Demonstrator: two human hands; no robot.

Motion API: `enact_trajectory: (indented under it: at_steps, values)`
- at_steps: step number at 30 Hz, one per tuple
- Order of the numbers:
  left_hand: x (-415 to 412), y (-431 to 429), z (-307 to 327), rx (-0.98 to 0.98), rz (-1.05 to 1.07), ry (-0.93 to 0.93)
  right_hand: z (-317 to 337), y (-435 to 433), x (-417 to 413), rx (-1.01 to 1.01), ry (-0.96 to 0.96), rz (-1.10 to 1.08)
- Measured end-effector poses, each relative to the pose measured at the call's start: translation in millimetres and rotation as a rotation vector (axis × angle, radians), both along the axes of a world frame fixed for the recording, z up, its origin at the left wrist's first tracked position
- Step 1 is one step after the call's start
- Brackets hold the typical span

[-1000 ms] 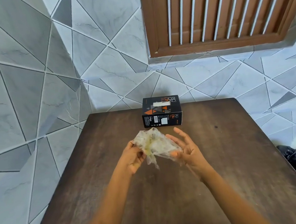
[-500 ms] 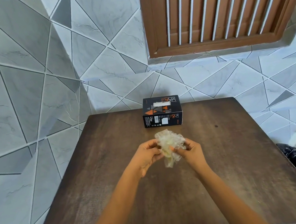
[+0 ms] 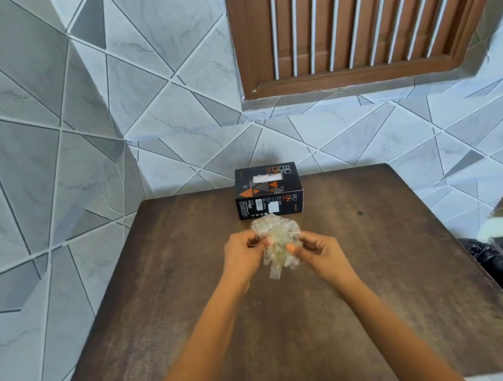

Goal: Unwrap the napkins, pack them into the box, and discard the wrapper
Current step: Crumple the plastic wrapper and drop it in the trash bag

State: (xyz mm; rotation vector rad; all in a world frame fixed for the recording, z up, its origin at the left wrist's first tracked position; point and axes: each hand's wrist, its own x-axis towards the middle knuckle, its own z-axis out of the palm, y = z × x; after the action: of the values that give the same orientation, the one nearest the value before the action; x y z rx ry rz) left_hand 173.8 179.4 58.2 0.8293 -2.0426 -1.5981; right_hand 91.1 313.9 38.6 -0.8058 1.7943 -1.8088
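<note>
A crumpled clear plastic wrapper (image 3: pixel 277 237) is bunched between both hands above the middle of the brown wooden table (image 3: pixel 392 268). My left hand (image 3: pixel 243 253) pinches its left side and my right hand (image 3: pixel 320 249) grips its right side. A loose strip of the wrapper hangs down below my fingers. Behind the hands, at the table's far edge, stands the black napkin box (image 3: pixel 269 193) with orange and grey triangles. White napkins (image 3: pixel 267 177) show through the slot in its top.
The table stands in a corner of grey tiled walls. A brown louvred shutter (image 3: pixel 359 17) is above the far wall. A black plastic bag (image 3: pixel 494 267) lies on the floor to the right of the table.
My right hand has closed onto the wrapper from an open palm. Both hands have pressed the wrapper into a tighter ball and moved slightly right and away from me.
</note>
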Motion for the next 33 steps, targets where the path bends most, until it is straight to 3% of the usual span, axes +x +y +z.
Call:
enact_trajectory:
  at_steps: [4, 10, 12, 15, 20, 23, 33]
  values:
    - [-4.8, 7.1, -2.9, 0.010, 0.056, 0.046, -2.1, -3.8, 0.4, -0.054, -0.084, -0.130]
    - [-1.3, 10.9, -11.4, -0.364, -0.011, 0.102, -8.0, -8.0, 0.6, -0.015, -0.150, -0.222]
    - [-0.8, 8.8, -15.3, -0.398, -0.033, 0.106, -9.9, -8.1, 3.8, -0.015, -0.158, -0.226]
    - [0.0, 6.1, -17.8, -0.304, -0.104, 0.061, -12.9, -6.0, 7.4, -0.004, -0.157, -0.253]
    - [-4.3, 9.3, -25.7, 0.101, -0.165, 0.043, -11.7, 6.7, 9.0, 0.037, -0.157, -0.249]
    - [-9.6, 15.9, -23.3, 0.231, -0.174, 0.058, -11.3, 19.2, 7.9, 0.063, -0.142, -0.242]
    - [-40.0, 94.9, -15.8, 0.257, -0.256, -0.002, -17.7, 109.8, -13.8, 0.006, -0.196, -0.330]
